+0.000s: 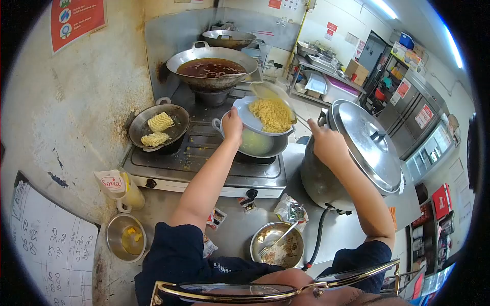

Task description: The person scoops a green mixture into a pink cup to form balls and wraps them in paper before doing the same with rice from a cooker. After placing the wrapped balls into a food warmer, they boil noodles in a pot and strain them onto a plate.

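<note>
Head camera looks steeply down, close over the stove (204, 163).

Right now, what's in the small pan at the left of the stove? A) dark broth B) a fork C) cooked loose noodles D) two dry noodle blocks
D: the small pan holds two pale, uncooked noodle blocks; the dark broth sits in the wok behind, and the cooked noodles lie on the plate that the left hand holds over the pot.
</note>
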`<state>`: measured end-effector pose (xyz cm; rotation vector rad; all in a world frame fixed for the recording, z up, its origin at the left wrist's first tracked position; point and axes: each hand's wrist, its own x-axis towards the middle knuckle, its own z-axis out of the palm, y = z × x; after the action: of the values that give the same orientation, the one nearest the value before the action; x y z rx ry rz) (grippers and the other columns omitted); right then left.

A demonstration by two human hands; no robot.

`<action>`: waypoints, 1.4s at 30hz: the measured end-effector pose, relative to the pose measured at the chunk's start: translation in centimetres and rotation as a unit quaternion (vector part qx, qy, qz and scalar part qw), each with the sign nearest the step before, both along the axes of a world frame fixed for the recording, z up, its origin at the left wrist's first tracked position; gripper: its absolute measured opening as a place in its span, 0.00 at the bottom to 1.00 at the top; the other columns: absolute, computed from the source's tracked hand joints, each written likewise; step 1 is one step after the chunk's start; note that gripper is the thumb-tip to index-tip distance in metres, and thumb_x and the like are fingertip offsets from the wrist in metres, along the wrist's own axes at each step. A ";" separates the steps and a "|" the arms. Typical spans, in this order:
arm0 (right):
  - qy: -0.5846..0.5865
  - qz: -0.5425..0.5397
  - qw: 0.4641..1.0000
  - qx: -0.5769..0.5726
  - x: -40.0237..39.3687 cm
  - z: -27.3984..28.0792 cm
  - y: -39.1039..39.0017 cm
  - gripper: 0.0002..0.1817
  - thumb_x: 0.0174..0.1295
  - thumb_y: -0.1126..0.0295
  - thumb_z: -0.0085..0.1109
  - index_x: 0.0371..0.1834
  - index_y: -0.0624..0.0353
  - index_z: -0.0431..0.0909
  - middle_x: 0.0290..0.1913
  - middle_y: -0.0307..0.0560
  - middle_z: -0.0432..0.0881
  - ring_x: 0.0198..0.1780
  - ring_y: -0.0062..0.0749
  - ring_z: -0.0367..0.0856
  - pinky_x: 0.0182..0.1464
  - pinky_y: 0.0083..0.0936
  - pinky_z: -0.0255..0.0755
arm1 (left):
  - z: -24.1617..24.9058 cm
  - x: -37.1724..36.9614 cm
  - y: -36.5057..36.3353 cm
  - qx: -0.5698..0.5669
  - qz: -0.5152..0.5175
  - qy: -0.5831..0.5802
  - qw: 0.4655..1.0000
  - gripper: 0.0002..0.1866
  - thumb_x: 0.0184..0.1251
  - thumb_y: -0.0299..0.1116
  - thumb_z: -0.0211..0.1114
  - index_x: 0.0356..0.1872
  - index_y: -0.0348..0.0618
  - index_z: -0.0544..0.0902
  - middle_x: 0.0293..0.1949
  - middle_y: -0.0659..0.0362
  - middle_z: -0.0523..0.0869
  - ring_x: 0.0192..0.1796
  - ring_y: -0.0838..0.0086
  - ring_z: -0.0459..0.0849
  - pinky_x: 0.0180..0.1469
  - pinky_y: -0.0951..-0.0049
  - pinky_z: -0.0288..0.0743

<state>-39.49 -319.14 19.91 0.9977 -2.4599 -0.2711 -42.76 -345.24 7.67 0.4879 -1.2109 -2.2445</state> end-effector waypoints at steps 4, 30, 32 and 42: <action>0.071 0.017 0.996 0.053 0.1 -0.7 -0.1 0.27 0.53 0.75 0.50 0.61 0.55 0.66 0.28 0.47 0.78 0.25 0.37 0.81 0.26 0.32 0.74 | 0.3 0.8 -0.2 0.020 0.002 0.016 1.000 0.18 0.71 0.43 0.48 0.48 0.38 0.74 0.43 0.56 0.80 0.44 0.71 0.79 0.44 0.67 0.73; 0.034 0.134 0.990 0.034 0.5 4.6 0.3 0.27 0.47 0.78 0.50 0.55 0.49 0.73 0.28 0.45 0.79 0.26 0.45 0.79 0.29 0.38 0.73 | -1.6 2.9 -2.7 0.032 0.037 0.080 0.996 0.15 0.70 0.42 0.51 0.40 0.38 0.76 0.37 0.58 0.82 0.39 0.74 0.81 0.40 0.72 0.75; 0.031 0.121 0.992 -0.034 -0.1 4.2 0.7 0.27 0.48 0.78 0.49 0.55 0.49 0.73 0.31 0.48 0.81 0.28 0.46 0.80 0.31 0.38 0.73 | -2.1 2.9 -2.7 0.035 0.058 0.079 0.995 0.15 0.71 0.41 0.50 0.42 0.38 0.76 0.39 0.57 0.82 0.41 0.72 0.81 0.43 0.71 0.75; 0.004 0.096 0.984 -0.149 0.5 0.7 -1.4 0.25 0.52 0.78 0.47 0.57 0.48 0.71 0.31 0.52 0.81 0.29 0.49 0.81 0.32 0.40 0.75 | -1.1 4.6 -2.2 0.098 0.068 0.066 0.991 0.18 0.72 0.41 0.48 0.48 0.36 0.73 0.44 0.55 0.80 0.45 0.69 0.81 0.46 0.66 0.76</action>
<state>-39.02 -320.54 20.60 1.0851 -2.2885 0.1513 -38.19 -347.39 6.59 0.4744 -0.8684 -2.2498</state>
